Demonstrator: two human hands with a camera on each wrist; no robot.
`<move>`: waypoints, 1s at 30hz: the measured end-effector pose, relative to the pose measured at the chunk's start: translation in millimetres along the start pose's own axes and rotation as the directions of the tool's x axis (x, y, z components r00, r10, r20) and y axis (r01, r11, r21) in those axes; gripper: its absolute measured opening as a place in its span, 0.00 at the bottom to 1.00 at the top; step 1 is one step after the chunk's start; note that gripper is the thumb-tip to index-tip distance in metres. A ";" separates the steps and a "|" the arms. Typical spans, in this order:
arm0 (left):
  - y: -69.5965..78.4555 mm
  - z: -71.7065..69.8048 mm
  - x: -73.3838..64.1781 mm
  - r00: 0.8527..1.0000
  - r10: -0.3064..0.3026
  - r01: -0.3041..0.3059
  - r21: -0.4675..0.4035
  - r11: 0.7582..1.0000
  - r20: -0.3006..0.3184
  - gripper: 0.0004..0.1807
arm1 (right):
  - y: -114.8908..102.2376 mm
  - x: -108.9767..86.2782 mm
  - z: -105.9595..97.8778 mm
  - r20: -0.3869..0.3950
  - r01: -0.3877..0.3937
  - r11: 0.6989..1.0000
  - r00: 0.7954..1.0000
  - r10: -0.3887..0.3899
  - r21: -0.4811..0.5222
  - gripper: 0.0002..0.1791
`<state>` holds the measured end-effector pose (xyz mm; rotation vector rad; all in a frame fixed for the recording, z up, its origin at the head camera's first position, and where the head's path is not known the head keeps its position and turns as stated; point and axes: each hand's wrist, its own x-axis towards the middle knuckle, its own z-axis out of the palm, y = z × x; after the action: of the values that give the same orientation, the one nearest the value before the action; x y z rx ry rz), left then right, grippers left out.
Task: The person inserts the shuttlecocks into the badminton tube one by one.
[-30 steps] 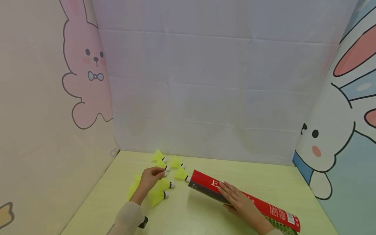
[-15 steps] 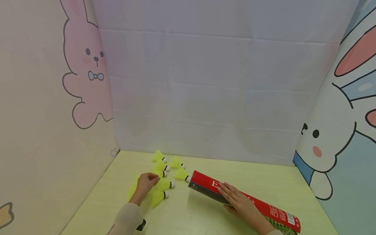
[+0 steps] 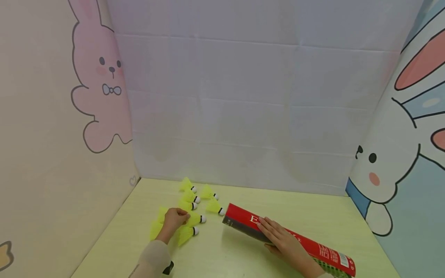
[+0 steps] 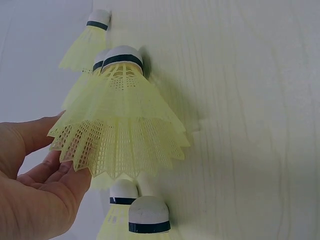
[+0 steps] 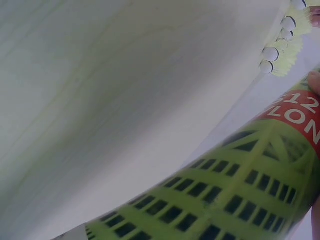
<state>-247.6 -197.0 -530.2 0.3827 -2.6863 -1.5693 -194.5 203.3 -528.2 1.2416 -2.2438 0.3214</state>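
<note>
Yellow shuttlecocks with white cork heads lie on the left part of the table. My left hand (image 3: 175,221) is among them, thumb and fingertips at the skirt edge of one shuttlecock (image 3: 197,219). In the left wrist view the thumb and curled fingers of that hand (image 4: 37,185) pinch the skirt rim of the shuttlecock (image 4: 125,107), its cork pointing away. My right hand (image 3: 283,241) grips a long red, grey and green shuttlecock tube (image 3: 240,217) from above. The tube slants, its far end pointing left toward the shuttlecocks; its patterned green side (image 5: 210,195) fills much of the right wrist view.
Two shuttlecocks (image 3: 216,207) lie apart between the main group and the tube's end. More stand toward the back, the farthest one (image 3: 187,185) near the white backdrop (image 3: 240,116). Side walls carry rabbit drawings. The pale wooden table (image 3: 222,266) extends under everything.
My left hand has drawn back from the rear shuttlecocks and come down to a nearer one's skirt. The right hand and tube stay almost still.
</note>
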 end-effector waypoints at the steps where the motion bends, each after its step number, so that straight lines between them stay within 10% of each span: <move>1: -0.3 0.3 -0.1 1.000 0.001 -0.001 -0.007 1.000 0.001 0.08 | 0.1 0.0 0.1 -0.002 0.003 1.000 1.000 -0.003 0.001 0.34; 30: 19.2 -1.9 -7.6 0.990 0.135 -0.131 -0.108 0.985 0.029 0.06 | 0.1 0.1 -1.7 0.001 0.006 1.000 1.000 -0.006 0.014 0.35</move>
<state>-243.9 -188.1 -511.9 0.1698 -2.5794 -1.6859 -194.0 204.0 -526.7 1.2555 -2.2424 0.3349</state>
